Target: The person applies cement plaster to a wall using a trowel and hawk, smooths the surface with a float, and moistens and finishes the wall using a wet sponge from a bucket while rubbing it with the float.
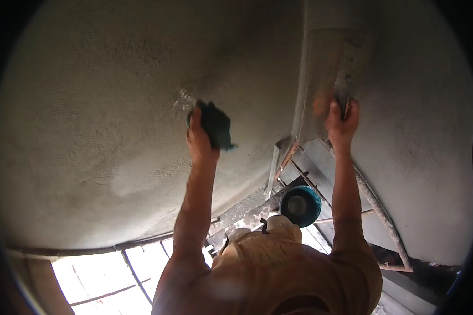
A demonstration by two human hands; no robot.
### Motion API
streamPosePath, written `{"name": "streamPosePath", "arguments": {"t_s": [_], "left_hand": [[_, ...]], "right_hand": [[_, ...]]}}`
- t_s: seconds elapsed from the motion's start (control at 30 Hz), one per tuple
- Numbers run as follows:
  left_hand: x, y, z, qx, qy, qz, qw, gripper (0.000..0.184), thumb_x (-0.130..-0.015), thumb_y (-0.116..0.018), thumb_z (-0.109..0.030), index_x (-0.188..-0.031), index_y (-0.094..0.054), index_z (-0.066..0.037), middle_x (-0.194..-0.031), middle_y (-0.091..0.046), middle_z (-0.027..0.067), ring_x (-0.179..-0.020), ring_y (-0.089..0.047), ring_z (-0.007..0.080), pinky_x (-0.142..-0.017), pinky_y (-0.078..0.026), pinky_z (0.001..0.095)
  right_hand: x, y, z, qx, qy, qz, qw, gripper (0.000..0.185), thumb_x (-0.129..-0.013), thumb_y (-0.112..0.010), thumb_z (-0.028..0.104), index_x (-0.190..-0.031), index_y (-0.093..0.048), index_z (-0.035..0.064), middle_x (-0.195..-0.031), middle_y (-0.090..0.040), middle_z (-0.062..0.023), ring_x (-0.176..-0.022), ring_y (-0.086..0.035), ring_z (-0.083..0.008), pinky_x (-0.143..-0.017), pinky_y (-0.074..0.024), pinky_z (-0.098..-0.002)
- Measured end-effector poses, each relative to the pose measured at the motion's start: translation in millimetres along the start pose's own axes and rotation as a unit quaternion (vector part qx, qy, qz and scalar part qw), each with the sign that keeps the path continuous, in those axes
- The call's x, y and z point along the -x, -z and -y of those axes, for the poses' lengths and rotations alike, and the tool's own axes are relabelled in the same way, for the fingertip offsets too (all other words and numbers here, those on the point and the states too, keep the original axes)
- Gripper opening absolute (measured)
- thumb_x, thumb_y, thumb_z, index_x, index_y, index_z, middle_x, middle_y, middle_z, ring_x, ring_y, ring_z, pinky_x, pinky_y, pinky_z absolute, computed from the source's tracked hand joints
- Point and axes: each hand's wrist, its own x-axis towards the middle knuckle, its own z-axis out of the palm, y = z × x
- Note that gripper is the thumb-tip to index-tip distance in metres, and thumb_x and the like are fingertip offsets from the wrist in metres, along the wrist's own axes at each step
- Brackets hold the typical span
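Observation:
My left hand [199,137] is closed around a dark green, ragged-edged sponge [216,125], held close to the grey plastered wall [115,110]. Whether the sponge touches the wall I cannot tell. Pale splashes [184,98] mark the plaster just beside it. My right hand [342,125] is raised by the corner and grips a plastering trowel [345,86] by its handle. The trowel's blade is blurred against the narrow wall strip right of the corner edge [302,68], so its outline is unclear.
Below my arms stands a teal bucket [314,216] with something round and pale inside. Wooden poles [376,202] and sticks run beside it. A bright barred opening [105,275] lies at lower left. Another smooth grey wall [420,157] rises on the right.

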Motion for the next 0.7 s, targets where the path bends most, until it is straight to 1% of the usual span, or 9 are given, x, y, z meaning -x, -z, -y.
{"name": "streamPosePath", "arguments": {"t_s": [0.2, 0.27, 0.37, 0.47, 0.53, 0.6, 0.63, 0.67, 0.7], "left_hand": [[80, 178, 97, -0.059, 0.158, -0.108, 0.98, 0.041, -0.091, -0.066, -0.037, -0.112, -0.061, -0.002, -0.086, -0.064, 0.0067, -0.071, -0.063, 0.0166, -0.06, -0.054, 0.0315], [102, 193, 102, -0.07, 0.171, -0.159, 0.97, 0.04, -0.09, -0.066, -0.038, -0.111, -0.062, -0.003, -0.084, -0.064, 0.0056, -0.07, -0.063, 0.0158, -0.06, -0.054, 0.0309], [119, 167, 85, -0.082, 0.188, -0.143, 0.968, 0.039, -0.09, -0.067, -0.037, -0.109, -0.063, -0.003, -0.089, -0.065, 0.0055, -0.07, -0.062, 0.0146, -0.061, -0.053, 0.0295], [95, 130, 78, -0.233, 0.21, 0.053, 0.948, 0.037, -0.092, -0.065, -0.036, -0.11, -0.065, -0.003, -0.092, -0.066, 0.0047, -0.079, -0.06, 0.0124, -0.072, -0.049, 0.0276], [76, 87, 65, -0.33, 0.272, 0.224, 0.876, 0.037, -0.091, -0.066, -0.037, -0.108, -0.067, -0.004, -0.096, -0.068, 0.0051, -0.088, -0.06, 0.0124, -0.082, -0.048, 0.029], [54, 41, 47, -0.454, 0.23, 0.373, 0.776, 0.036, -0.091, -0.067, -0.037, -0.109, -0.067, -0.006, -0.1, -0.069, 0.0076, -0.091, -0.062, 0.0161, -0.086, -0.048, 0.0329], [41, 23, 43, -0.506, 0.183, 0.359, 0.763, 0.033, -0.09, -0.067, -0.036, -0.108, -0.068, -0.008, -0.101, -0.069, 0.0108, -0.097, -0.063, 0.0208, -0.09, -0.047, 0.0362], [18, 11, 40, -0.448, 0.185, 0.31, 0.818, 0.04, -0.087, -0.069, -0.037, -0.116, -0.064, -0.009, -0.107, -0.067, 0.0134, -0.101, -0.062, 0.0231, -0.092, -0.046, 0.0369], [3, 3, 37, -0.447, 0.185, 0.315, 0.817, 0.04, -0.087, -0.069, -0.037, -0.116, -0.064, -0.009, -0.107, -0.067, 0.0134, -0.101, -0.062, 0.0231, -0.092, -0.046, 0.0369]], "right_hand": [[39, -55, -81, 0.004, -0.064, 0.073, 0.995, 0.027, -0.094, -0.065, 0.021, -0.107, -0.051, 0.0025, -0.083, -0.055, 0.0028, -0.075, -0.049, -0.0051, -0.068, -0.042, -0.0214], [32, -98, -107, -0.064, 0.06, 0.092, 0.992, 0.025, -0.095, -0.063, 0.023, -0.108, -0.048, 0.0089, -0.07, -0.048, 0.0042, -0.048, -0.041, -0.0036, -0.041, -0.0348, -0.0233], [23, -146, -106, -0.102, -0.048, 0.098, 0.989, 0.028, -0.095, -0.064, 0.024, -0.11, -0.046, 0.0093, -0.067, -0.047, 0.0035, -0.048, -0.041, -0.0046, -0.041, -0.0355, -0.0244], [14, -155, -48, -0.196, -0.111, 0.075, 0.971, 0.031, -0.093, -0.065, 0.024, -0.11, -0.044, 0.0096, -0.065, -0.046, 0.0025, -0.048, -0.04, -0.0055, -0.041, -0.0359, -0.0244], [10, -131, -32, -0.174, -0.097, 0.058, 0.978, 0.03, -0.093, -0.065, 0.022, -0.11, -0.045, 0.0079, -0.079, -0.051, 0.001, -0.057, -0.045, -0.0049, -0.047, -0.0389, -0.0231], [5, -99, -30, -0.151, -0.078, 0.039, 0.985, 0.029, -0.093, -0.066, 0.02, -0.109, -0.046, 0.0063, -0.093, -0.057, -0.0006, -0.067, -0.049, -0.0042, -0.054, -0.0419, -0.0217], [0, -81, -33, -0.113, -0.042, 0.021, 0.992, 0.029, -0.092, -0.066, 0.019, -0.11, -0.046, 0.0068, -0.094, -0.057, -0.001, -0.063, -0.049, -0.0041, -0.049, -0.0405, -0.0216], [-2, -69, -32, -0.077, -0.005, 0.003, 0.997, 0.029, -0.092, -0.065, 0.018, -0.11, -0.045, 0.0073, -0.095, -0.058, -0.0014, -0.06, -0.049, -0.004, -0.044, -0.039, -0.0215], [1, -60, -24, -0.073, -0.004, 0.0, 0.997, 0.029, -0.092, -0.065, 0.018, -0.11, -0.045, 0.0073, -0.095, -0.058, -0.0014, -0.06, -0.049, -0.004, -0.044, -0.039, -0.0215]]}}
